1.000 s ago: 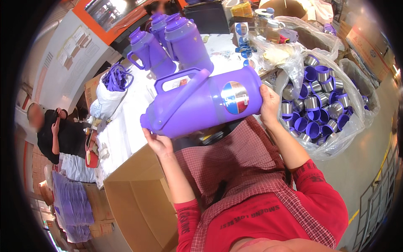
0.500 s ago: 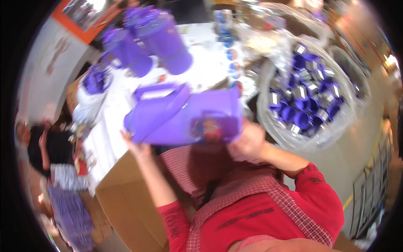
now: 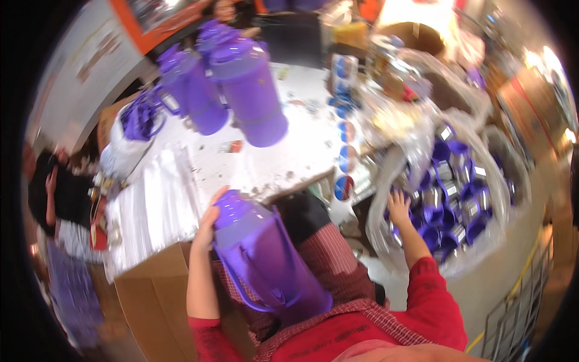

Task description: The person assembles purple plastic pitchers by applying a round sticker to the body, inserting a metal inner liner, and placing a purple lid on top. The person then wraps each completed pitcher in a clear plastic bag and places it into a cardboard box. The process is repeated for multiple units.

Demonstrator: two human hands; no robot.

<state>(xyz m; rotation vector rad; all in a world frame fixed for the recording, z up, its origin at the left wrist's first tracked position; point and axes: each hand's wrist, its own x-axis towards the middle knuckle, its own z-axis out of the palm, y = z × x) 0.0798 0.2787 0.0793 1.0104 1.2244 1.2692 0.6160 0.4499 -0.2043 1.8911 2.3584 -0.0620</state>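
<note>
A large purple thermos flask (image 3: 283, 265) leans across my lap, its top pointing away from me and its handle toward the left. My left hand (image 3: 208, 223) is closed round the side of its neck, near the translucent collar. To the right, my right hand (image 3: 399, 210) is over the rim of a clear plastic bag (image 3: 381, 226), fingers spread over the cups at its near left edge. It holds nothing I can see. Inside the bag lie several purple cups (image 3: 443, 208) with shiny silver bands.
More purple flasks (image 3: 250, 90) stand on the white table (image 3: 289, 157). Round stickers on a strip (image 3: 346, 157) hang along its right edge. Flat plastic sleeves (image 3: 151, 211) lie at the left, above a cardboard box (image 3: 154, 298). Another person (image 3: 51, 187) is at far left.
The flask has swung from lying sideways in both hands to leaning on my lap, top outward. My right hand has let go of its base and moved right to the bag of cups.
</note>
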